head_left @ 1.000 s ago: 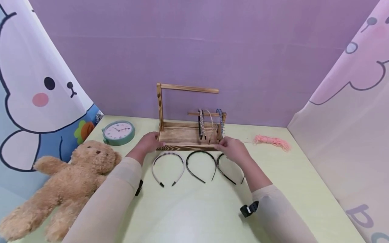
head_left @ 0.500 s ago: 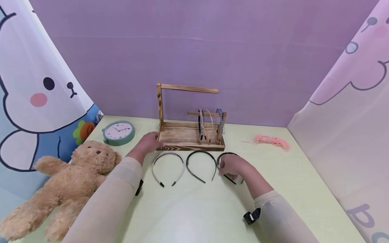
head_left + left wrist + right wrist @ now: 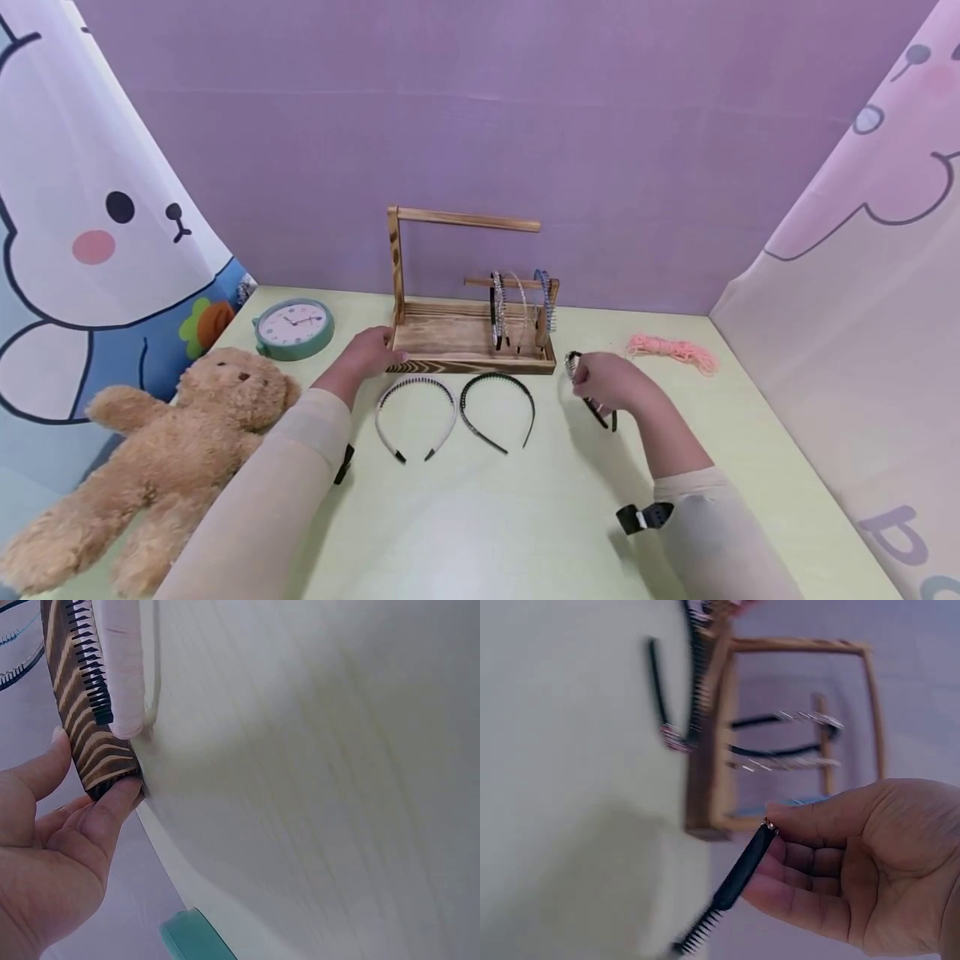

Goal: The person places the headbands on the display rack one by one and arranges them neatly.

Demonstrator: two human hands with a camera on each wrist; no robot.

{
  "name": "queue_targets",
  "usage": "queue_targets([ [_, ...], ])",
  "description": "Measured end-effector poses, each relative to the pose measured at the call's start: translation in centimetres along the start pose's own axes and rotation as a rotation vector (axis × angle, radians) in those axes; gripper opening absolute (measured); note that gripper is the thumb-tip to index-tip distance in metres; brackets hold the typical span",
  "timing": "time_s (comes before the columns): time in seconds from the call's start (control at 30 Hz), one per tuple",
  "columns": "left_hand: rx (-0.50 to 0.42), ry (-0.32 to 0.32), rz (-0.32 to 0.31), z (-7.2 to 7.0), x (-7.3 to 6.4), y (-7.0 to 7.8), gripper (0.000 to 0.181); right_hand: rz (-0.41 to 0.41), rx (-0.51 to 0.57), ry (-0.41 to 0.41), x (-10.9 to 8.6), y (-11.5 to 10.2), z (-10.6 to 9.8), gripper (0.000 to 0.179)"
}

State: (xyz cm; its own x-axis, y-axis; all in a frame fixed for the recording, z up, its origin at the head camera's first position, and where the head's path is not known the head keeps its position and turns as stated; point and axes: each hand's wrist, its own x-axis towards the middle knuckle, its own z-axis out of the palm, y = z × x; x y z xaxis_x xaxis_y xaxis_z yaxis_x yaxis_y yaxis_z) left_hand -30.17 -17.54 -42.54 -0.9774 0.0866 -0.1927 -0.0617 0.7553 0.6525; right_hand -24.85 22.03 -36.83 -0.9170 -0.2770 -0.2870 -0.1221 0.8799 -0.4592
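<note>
My left hand (image 3: 367,352) grips the left front corner of a wooden rack (image 3: 465,367), thumb and curled fingers around the corner in the left wrist view (image 3: 82,840). My right hand (image 3: 618,379) pinches a black toothed headband (image 3: 742,870) and holds it up to the right of the rack; the fingers hide part of it. Several headbands hang on the rack's short lower bar, among them a blue one (image 3: 547,300). The long upper bar (image 3: 465,219) carries nothing. Before the rack lie a white headband (image 3: 415,380) and a black headband (image 3: 495,376), tips toward me.
A green round clock (image 3: 294,323) lies on the table left of the rack. A brown teddy bear (image 3: 176,450) lies at the left, beside my left sleeve. A bundle of pink cord (image 3: 671,350) lies beyond my right hand. A purple backdrop (image 3: 480,150) stands behind.
My right hand has left the rack's right front corner, taken hold of the rightmost black headband and lifted it off the table to the right. The left hand stays on the rack.
</note>
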Motion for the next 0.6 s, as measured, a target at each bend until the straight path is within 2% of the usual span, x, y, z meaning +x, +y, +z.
queue_targets([
  [0.17, 0.015, -0.001, 0.01, 0.0, 0.0, -0.1, 0.062, -0.012, 0.032, 0.092, -0.7, 0.3, -3.3, 0.016],
  [0.3, 0.002, 0.002, 0.005, 0.0, -0.1, 0.0, 0.062, -0.02, 0.07, 0.21, -0.7, 0.1, -5.0, 0.016],
  [0.47, -0.017, 0.008, -0.007, -0.1, -0.4, 0.1, 0.061, -0.079, 0.083, 0.405, 0.2, -0.7, -5.7, 0.018],
  [0.6, -0.023, 0.001, -0.003, -0.1, -0.5, 0.3, 0.062, -0.087, 0.13, 0.529, 1.2, -1.5, -5.9, 0.019],
])
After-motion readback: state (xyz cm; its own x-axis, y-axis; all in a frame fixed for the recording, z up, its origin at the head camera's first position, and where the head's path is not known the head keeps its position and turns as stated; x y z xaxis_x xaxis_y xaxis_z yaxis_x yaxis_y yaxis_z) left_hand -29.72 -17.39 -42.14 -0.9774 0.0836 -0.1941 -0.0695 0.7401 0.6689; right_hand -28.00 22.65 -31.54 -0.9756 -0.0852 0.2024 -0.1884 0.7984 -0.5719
